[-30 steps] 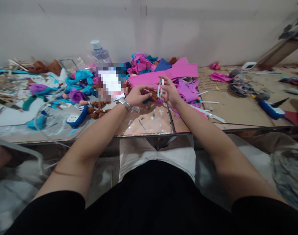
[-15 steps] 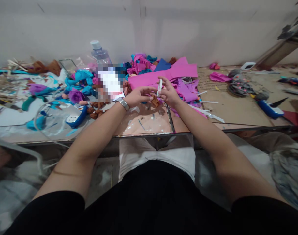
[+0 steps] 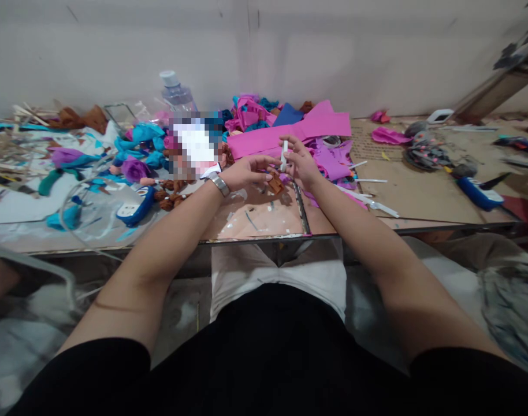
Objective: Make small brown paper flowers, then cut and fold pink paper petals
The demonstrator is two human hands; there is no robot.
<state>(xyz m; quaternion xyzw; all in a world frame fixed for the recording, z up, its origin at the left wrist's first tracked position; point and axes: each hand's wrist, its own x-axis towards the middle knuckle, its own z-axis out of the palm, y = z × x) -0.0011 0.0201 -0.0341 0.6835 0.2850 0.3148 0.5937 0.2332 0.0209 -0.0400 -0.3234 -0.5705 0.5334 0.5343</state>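
My right hand [image 3: 299, 162] grips a small white roll of tape [image 3: 283, 155], held edge-on just above the table. My left hand [image 3: 245, 170], with a metal watch on its wrist, reaches across to the roll, its fingertips pinched near the roll's lower edge; what they pinch is too small to make out. A small brown crepe-paper piece [image 3: 275, 184] sits just below the two hands, at the fingers of my left hand. Behind the hands lies a long pink paper sheet [image 3: 290, 134].
The worktable [image 3: 420, 196] is strewn with pink, purple, blue and teal paper flowers and scraps. A water bottle [image 3: 177, 95] stands at the back. Blue glue guns [image 3: 480, 193] lie right, another [image 3: 136, 209] left with a coiled cable. Brown paper buds [image 3: 171, 199] lie left of my wrist.
The white roll turned from showing its ring face to edge-on. My hands drew closer together and a little lower, with the brown piece now showing below them.
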